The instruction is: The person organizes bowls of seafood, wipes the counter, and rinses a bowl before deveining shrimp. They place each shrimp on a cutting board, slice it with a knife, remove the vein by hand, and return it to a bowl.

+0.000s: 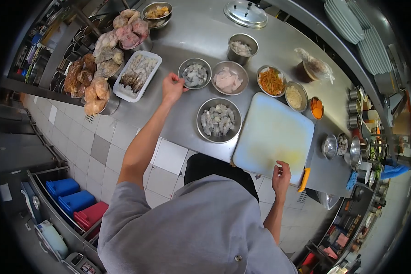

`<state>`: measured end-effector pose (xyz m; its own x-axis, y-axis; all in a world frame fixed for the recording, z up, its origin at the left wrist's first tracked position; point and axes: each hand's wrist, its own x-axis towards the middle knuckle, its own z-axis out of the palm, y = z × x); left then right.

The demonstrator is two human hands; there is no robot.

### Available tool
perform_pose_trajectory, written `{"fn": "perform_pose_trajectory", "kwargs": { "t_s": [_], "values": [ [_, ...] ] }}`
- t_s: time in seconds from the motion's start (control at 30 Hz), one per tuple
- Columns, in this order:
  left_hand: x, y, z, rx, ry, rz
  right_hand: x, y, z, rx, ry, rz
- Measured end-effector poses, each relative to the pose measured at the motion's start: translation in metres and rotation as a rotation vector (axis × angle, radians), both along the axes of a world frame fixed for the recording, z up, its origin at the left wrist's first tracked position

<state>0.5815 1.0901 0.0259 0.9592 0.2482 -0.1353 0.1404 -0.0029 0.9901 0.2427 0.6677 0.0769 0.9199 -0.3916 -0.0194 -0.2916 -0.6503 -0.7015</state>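
My left hand is at the lower left rim of a small metal bowl of grey peeled shrimp, with thumb and forefinger closed on the rim. Empty, with its fingers loosely bent and apart, my right hand hovers at the near edge of the white cutting board. A larger bowl of shrimp pieces stands left of the board. Behind it is a bowl of pale pink meat or fish slices. To the left of my left hand lies a white tray of shrimp.
Bowls of orange shreds, pale chopped food and orange slices line the board's far side. A yellow-handled knife lies at its right. Bagged food crowds the left; a lid lies at the back.
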Motion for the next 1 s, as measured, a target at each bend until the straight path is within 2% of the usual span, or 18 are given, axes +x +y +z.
{"fn": "perform_pose_trajectory", "kwargs": {
  "t_s": [0.1,0.27,0.4,0.5,0.57,0.63,0.67,0.7,0.8,0.83,0.87,0.9,0.97,1.0],
  "values": [
    [-0.015,0.011,-0.035,-0.162,0.155,-0.090,-0.002,0.001,-0.002,-0.025,0.003,0.009],
    [-0.051,-0.007,-0.011,0.053,0.090,-0.049,-0.017,0.002,-0.005,-0.001,0.035,-0.003],
    [-0.056,-0.020,-0.017,0.119,0.031,-0.034,-0.028,-0.004,-0.002,-0.010,0.045,-0.021],
    [-0.061,-0.030,0.004,0.777,-0.358,0.095,-0.030,-0.008,0.000,-0.023,0.044,-0.020],
    [-0.043,-0.018,-0.039,0.621,-0.236,0.105,-0.029,-0.008,0.001,-0.044,0.035,-0.017],
    [-0.030,-0.008,-0.036,0.344,0.065,-0.003,-0.025,-0.006,0.002,-0.010,0.020,-0.013],
    [-0.034,-0.006,-0.018,0.148,0.308,-0.127,-0.024,-0.006,0.004,0.000,0.007,-0.029],
    [-0.030,0.005,-0.041,0.070,0.258,-0.131,-0.025,-0.009,0.003,0.027,-0.002,-0.029],
    [-0.024,0.030,-0.066,0.146,0.097,-0.152,-0.029,-0.016,0.008,0.052,-0.055,-0.065],
    [-0.030,0.026,-0.043,0.333,0.060,-0.121,-0.033,-0.021,0.009,0.048,-0.040,-0.092],
    [-0.025,0.030,-0.041,0.273,0.036,-0.115,-0.039,-0.025,0.011,0.031,-0.040,-0.133],
    [-0.019,0.036,-0.047,0.055,-0.032,-0.096,-0.043,-0.029,0.015,0.020,-0.037,-0.163],
    [-0.011,0.043,-0.024,0.067,-0.137,-0.146,-0.054,-0.044,0.015,0.016,-0.035,-0.214],
    [-0.006,0.051,-0.009,0.213,-0.089,-0.196,-0.060,-0.052,0.013,0.048,-0.053,-0.248]
  ]
}}
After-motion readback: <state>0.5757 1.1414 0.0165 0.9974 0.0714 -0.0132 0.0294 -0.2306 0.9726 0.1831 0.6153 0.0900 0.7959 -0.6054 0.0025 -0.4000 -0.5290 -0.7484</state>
